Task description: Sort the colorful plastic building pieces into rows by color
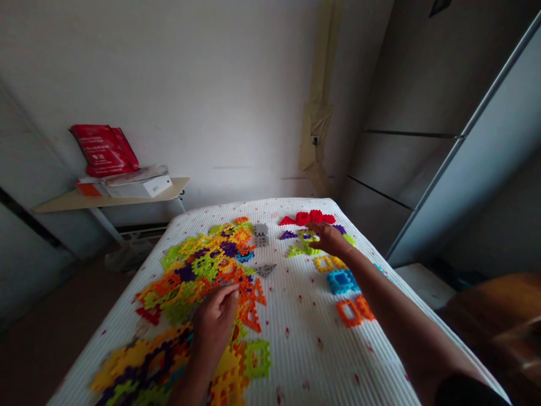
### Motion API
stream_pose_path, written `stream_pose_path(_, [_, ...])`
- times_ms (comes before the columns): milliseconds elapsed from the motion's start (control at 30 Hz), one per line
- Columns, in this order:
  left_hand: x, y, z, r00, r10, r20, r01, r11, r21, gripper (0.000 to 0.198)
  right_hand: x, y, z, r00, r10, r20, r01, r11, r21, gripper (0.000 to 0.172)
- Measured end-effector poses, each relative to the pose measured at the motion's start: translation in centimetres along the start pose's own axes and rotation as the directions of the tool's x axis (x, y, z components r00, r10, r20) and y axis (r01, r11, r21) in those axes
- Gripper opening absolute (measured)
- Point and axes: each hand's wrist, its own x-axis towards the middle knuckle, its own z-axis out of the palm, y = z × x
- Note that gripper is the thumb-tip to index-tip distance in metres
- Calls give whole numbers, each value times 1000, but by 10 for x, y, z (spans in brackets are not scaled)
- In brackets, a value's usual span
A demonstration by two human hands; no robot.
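Bed [304,316] with a white ribbed cover fills the centre and lower frame. Grey wardrobe [465,169] stands along the right edge. Upper left: a low worktop [127,200] against the wall, with a red bag [103,149] and a white box [139,186] on it.

On the left half of the bed is a mixed pile of tiles [190,270]. On the right half are small groups by colour, top to bottom: red tiles [310,217], green tiles [302,248], yellow tiles [327,263], blue tiles [342,280], orange tiles [353,311]. Grey tiles [261,234] lie between the pile and the groups.

Left hand [215,324] is palm down on the pile's right edge, fingers curled onto orange pieces; can't tell if it's pinching one. Right hand [332,238] is stretched to the green tiles, fingertips on them, grip unclear. The right forearm crosses over the yellow and blue groups and hides part of them.
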Motion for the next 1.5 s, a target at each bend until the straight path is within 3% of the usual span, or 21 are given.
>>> stream_pose_path(167, [1, -3, 1, 992, 118, -51, -113, 990, 83, 24, 11, 41, 1, 995, 13, 95, -12, 1000, -7, 59])
stream_pose_path(600, [1, -6, 1, 976, 214, -49, -205, 969, 136, 23, 19, 60, 24, 979, -53, 195, 50, 999, 21, 65])
stream_pose_path(1300, [0, -5, 4, 968, 247, -54, -234, 956, 179, 19, 18, 63, 29, 970, -33, 242, 56, 994, -93, 66])
stream_pose_path(1433, [5, -6, -4, 973, 229, -23, -218, 949, 228, 22, 18, 58, 24, 972, -20, 233, 55, 988, -143, 71])
stream_pose_path(1500, [15, -6, -14, 984, 178, 20, -174, 927, 333, 25, 15, 50, 19, 975, -20, 222, 57, 985, -163, 72])
